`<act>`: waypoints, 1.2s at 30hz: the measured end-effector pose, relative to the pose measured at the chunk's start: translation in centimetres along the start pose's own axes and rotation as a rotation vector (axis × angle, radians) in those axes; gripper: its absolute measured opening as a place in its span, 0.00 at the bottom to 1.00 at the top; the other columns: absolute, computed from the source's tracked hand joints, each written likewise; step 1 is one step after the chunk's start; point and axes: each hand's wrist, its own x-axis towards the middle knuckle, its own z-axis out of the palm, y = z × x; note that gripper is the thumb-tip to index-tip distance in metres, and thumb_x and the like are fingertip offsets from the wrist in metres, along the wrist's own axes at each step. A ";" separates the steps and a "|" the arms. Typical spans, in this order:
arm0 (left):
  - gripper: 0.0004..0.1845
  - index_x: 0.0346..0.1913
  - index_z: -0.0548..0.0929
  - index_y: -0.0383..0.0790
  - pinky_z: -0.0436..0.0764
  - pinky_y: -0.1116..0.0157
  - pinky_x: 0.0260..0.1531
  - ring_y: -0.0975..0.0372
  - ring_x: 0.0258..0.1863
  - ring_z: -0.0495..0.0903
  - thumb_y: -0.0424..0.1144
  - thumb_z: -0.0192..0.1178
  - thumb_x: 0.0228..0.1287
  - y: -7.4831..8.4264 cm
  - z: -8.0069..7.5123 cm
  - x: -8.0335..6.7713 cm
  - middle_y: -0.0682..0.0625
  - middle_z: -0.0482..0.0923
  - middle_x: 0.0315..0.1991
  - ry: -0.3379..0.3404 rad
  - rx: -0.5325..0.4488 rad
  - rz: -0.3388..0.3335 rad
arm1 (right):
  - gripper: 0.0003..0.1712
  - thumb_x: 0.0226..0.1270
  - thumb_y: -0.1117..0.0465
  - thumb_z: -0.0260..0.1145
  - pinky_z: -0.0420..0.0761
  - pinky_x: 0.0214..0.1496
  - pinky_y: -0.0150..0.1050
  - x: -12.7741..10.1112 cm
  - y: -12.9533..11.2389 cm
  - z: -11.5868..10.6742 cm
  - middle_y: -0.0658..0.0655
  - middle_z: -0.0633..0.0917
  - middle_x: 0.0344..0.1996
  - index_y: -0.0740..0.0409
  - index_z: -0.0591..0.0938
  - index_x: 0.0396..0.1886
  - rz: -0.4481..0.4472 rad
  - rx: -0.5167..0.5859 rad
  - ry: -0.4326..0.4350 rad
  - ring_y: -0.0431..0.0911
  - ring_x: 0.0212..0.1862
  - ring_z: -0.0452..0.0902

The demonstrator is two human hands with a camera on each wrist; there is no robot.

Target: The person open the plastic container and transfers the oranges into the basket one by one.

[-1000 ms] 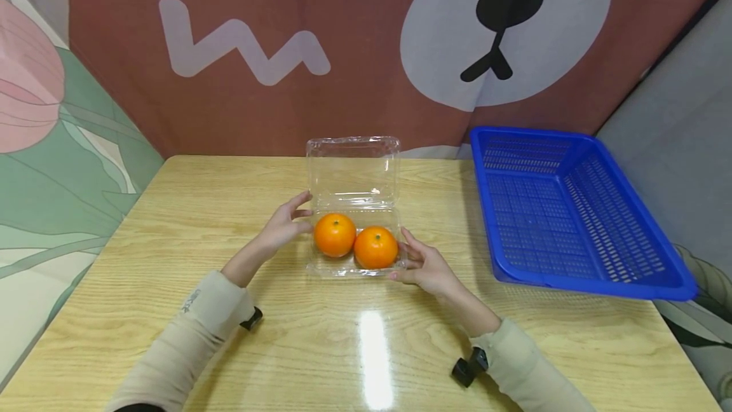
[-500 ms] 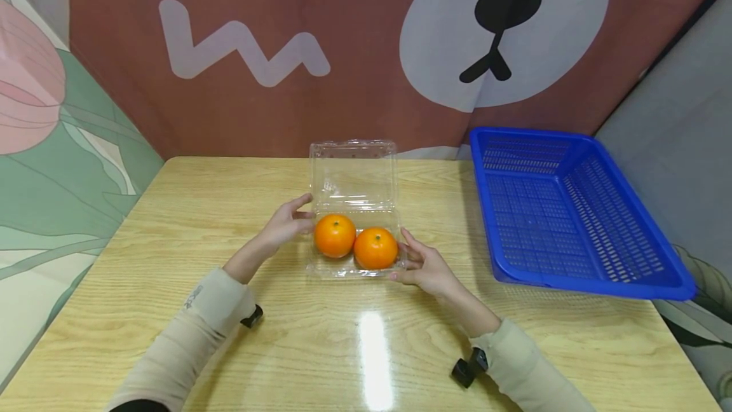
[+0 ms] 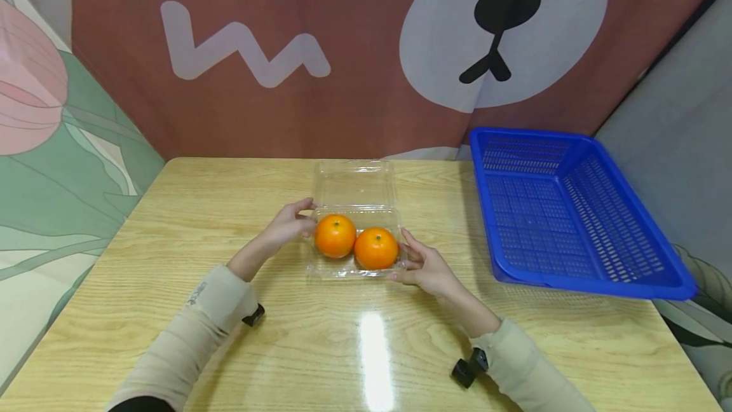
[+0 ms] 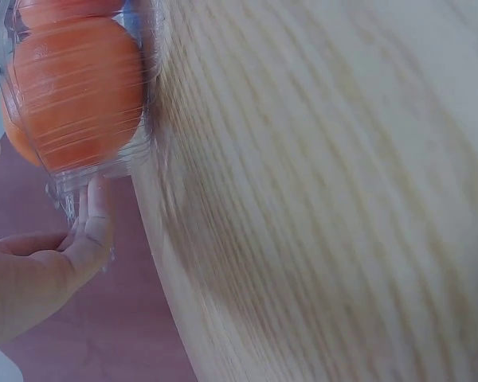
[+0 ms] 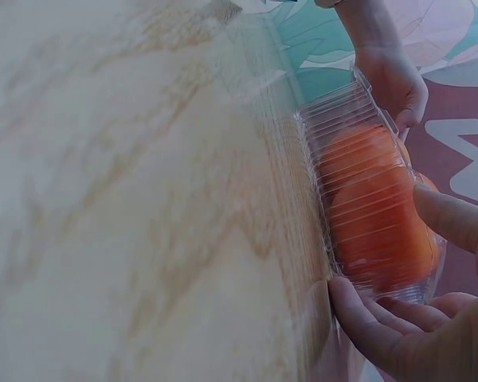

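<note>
A clear plastic clamshell container (image 3: 356,269) lies on the table with its lid (image 3: 354,184) folded back toward the wall. Two oranges sit side by side in its base, the left orange (image 3: 335,236) slightly farther back than the right orange (image 3: 376,248). My left hand (image 3: 288,224) touches the container's left side near the hinge with fairly straight fingers; in the left wrist view, its fingertips (image 4: 98,195) meet the plastic edge. At the front right corner, my right hand (image 3: 427,267) holds the base between thumb and fingers, as the right wrist view shows (image 5: 430,318).
A blue plastic basket (image 3: 577,288) stands at the right of the wooden table (image 3: 274,355). A brown cloth wall with a bear print (image 3: 372,113) rises behind the back edge. Patterned cloth hangs at both sides.
The lid has tipped backward and lower, from nearly upright toward the table. My left hand has shifted slightly rightward and down along with it. Oranges, right hand and basket hold their places.
</note>
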 end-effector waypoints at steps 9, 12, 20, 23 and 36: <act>0.40 0.68 0.48 0.26 0.78 0.58 0.42 0.57 0.42 0.71 0.28 0.50 0.51 0.0 0.0 0.1 0.36 0.59 0.63 -0.008 0.005 0.004 | 0.52 0.50 0.73 0.68 0.79 0.50 0.42 0.0 0.0 0.0 0.69 0.58 0.65 0.52 0.50 0.72 0.001 -0.006 0.004 0.63 0.59 0.63; 0.40 0.68 0.48 0.25 0.78 0.59 0.41 0.57 0.41 0.71 0.28 0.50 0.51 0.0 0.0 0.2 0.35 0.59 0.63 -0.010 0.001 0.006 | 0.53 0.50 0.73 0.68 0.78 0.50 0.43 -0.1 0.0 -0.1 0.69 0.58 0.65 0.52 0.50 0.72 0.003 0.000 0.003 0.63 0.59 0.63; 0.39 0.68 0.48 0.25 0.80 0.60 0.44 0.53 0.47 0.72 0.27 0.50 0.52 -0.2 0.1 0.4 0.35 0.58 0.63 -0.009 -0.017 0.008 | 0.52 0.50 0.73 0.68 0.78 0.50 0.44 -0.2 0.1 -0.1 0.71 0.56 0.65 0.53 0.50 0.72 -0.015 0.017 -0.004 0.65 0.59 0.62; 0.39 0.68 0.49 0.24 0.80 0.61 0.44 0.55 0.43 0.73 0.28 0.50 0.52 -0.2 0.1 0.4 0.34 0.58 0.63 -0.006 -0.013 0.012 | 0.52 0.50 0.73 0.68 0.78 0.50 0.44 -0.2 0.1 0.0 0.71 0.56 0.65 0.52 0.50 0.72 -0.013 0.022 -0.003 0.65 0.59 0.62; 0.35 0.68 0.49 0.27 0.79 0.56 0.47 0.45 0.53 0.69 0.33 0.52 0.63 -0.3 0.0 -0.3 0.32 0.60 0.61 0.008 -0.048 -0.019 | 0.53 0.50 0.74 0.68 0.79 0.50 0.44 -0.3 0.0 0.0 0.70 0.56 0.65 0.52 0.50 0.72 -0.001 0.044 0.001 0.64 0.59 0.63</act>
